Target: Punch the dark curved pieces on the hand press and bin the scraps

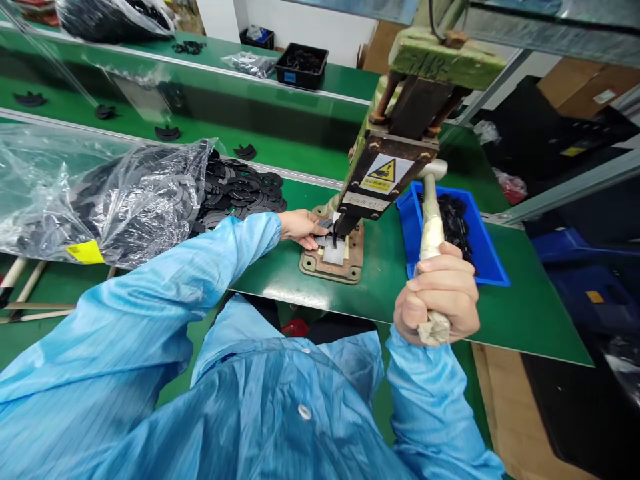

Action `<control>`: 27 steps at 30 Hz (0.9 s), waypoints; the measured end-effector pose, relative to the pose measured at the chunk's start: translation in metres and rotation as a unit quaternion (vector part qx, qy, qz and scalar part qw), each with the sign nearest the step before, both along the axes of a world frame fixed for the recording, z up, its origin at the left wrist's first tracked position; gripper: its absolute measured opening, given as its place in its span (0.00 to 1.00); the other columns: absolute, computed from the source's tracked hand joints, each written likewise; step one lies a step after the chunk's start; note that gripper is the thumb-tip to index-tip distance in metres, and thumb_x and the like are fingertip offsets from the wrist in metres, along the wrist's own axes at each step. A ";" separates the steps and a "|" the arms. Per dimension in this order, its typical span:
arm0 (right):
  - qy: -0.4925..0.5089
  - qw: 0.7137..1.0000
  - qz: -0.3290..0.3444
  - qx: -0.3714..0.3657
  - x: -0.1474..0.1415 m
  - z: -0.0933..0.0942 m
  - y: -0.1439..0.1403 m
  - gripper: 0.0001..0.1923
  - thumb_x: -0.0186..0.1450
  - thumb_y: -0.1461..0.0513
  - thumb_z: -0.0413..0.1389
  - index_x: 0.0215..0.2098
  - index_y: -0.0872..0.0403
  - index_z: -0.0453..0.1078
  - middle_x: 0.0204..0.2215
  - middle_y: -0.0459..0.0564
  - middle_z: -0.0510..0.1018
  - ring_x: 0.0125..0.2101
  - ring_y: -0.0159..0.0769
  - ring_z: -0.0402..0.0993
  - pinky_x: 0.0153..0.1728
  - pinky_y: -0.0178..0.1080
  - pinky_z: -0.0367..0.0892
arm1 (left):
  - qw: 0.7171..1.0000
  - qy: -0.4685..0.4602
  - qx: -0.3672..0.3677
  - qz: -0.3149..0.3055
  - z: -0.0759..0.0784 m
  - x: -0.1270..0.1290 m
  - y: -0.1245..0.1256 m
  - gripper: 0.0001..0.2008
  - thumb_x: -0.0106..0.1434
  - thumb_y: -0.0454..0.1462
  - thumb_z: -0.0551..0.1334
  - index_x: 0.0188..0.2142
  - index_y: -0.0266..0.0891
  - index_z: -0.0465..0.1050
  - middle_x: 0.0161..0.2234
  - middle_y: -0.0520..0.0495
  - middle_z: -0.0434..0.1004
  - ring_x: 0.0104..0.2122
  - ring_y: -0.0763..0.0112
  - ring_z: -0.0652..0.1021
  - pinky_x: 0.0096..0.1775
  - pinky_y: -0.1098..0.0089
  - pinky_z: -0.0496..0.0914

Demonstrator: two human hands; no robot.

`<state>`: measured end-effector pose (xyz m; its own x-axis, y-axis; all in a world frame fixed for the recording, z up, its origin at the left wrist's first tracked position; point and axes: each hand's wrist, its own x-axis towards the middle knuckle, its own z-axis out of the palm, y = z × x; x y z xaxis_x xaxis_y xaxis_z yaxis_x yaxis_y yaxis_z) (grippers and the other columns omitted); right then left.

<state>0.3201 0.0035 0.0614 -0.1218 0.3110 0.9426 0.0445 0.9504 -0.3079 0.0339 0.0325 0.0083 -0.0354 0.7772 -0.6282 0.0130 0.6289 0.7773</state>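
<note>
My left hand (303,229) reaches to the base of a green hand press (331,268), its fingers closed on a flat black curved piece (325,227) beneath the ram (346,224). A small light metal plate (334,252) lies on the base beside the fingertips. My right hand (440,293) is wrapped round the taped lever (432,227) of the press. A yellow warning label (384,172) is stuck on the press body. Left of the press, many black curved pieces (245,190) spill from a clear plastic bag (100,193).
To the right of the press stands a blue bin (493,257) with black parts inside. Behind the bench runs a green belt (200,137) carrying several spaced black pieces. A black crate (303,79) and a filled bag (113,20) rest on the far shelf.
</note>
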 end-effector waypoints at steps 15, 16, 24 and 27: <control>0.078 0.983 0.010 -0.166 -0.025 0.031 0.039 0.17 0.68 0.61 0.65 0.54 0.49 0.73 0.48 0.49 0.76 0.48 0.31 0.78 0.54 0.39 0.75 | 0.981 -0.045 0.183 0.038 0.027 -0.011 -0.085 0.20 0.66 0.46 0.75 0.33 0.38 0.67 0.25 0.46 0.82 0.24 0.68 0.84 0.27 0.75 0.78; 0.031 0.977 0.040 -0.209 -0.031 0.006 0.031 0.16 0.67 0.61 0.66 0.52 0.50 0.73 0.43 0.48 0.78 0.44 0.31 0.79 0.50 0.39 0.77 | 0.979 -0.053 0.194 0.026 0.032 -0.010 -0.095 0.21 0.66 0.48 0.75 0.33 0.38 0.68 0.24 0.46 0.82 0.24 0.68 0.84 0.27 0.74 0.78; -0.092 0.930 0.118 -0.335 -0.078 -0.081 -0.041 0.13 0.67 0.52 0.65 0.42 0.50 0.74 0.36 0.48 0.83 0.34 0.34 0.82 0.35 0.38 0.80 | 0.966 -0.075 0.244 -0.034 0.050 0.020 -0.140 0.24 0.63 0.53 0.75 0.33 0.38 0.68 0.27 0.45 0.84 0.23 0.69 0.83 0.27 0.71 0.80; -0.083 0.931 0.101 -0.340 -0.078 -0.079 -0.047 0.11 0.67 0.53 0.66 0.38 0.50 0.73 0.35 0.46 0.83 0.35 0.34 0.81 0.37 0.38 0.79 | 0.965 -0.075 0.249 -0.033 0.048 0.028 -0.144 0.23 0.64 0.52 0.74 0.33 0.38 0.69 0.26 0.47 0.82 0.23 0.69 0.83 0.26 0.72 0.80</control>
<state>0.2422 -0.0433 -0.0175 -0.3699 0.7842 0.4981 -0.0128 0.5318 -0.8468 0.0622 -0.1112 0.0568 0.0869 0.9814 -0.1711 -0.0949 0.1791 0.9792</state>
